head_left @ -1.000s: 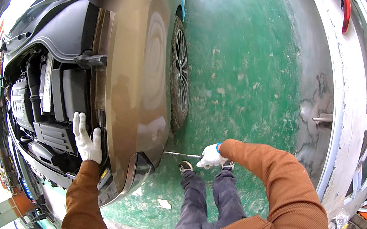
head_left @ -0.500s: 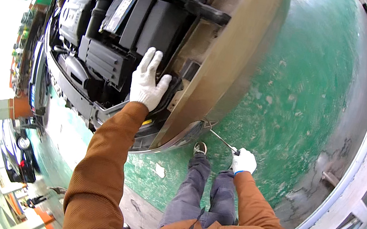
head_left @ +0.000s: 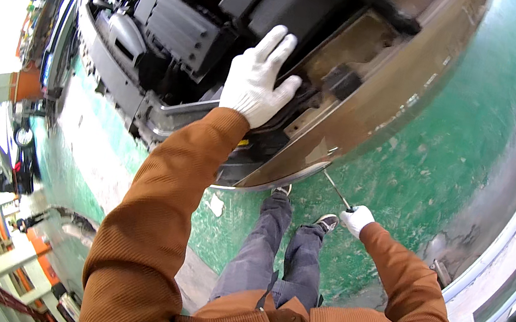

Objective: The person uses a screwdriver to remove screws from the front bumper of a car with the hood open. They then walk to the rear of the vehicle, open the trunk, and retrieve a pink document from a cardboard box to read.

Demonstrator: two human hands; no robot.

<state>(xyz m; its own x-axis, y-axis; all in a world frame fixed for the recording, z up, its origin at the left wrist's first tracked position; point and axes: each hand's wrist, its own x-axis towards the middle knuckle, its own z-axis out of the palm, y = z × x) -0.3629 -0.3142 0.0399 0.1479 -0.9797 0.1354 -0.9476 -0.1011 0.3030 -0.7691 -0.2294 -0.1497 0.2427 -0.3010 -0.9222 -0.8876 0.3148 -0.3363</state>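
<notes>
"What's leftmost on my remote feed?"

"A ribbed black box (head_left: 181,30), then the left hand (head_left: 257,79), fingers spread; if I lean it unsteadily, it could slip."

"Further right?"

"The rod (head_left: 338,190) slants from near the fender (head_left: 374,130) to the right hand (head_left: 356,220), closed around its end; a sideways jerk could scratch paint."

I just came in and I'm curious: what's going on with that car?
A person's gloved left hand is spread over the edge of the exposed engine bay of a brownish car, holding nothing. The gloved right hand grips a thin rod, its far end close to the car. I can't tell if it touches.
</notes>
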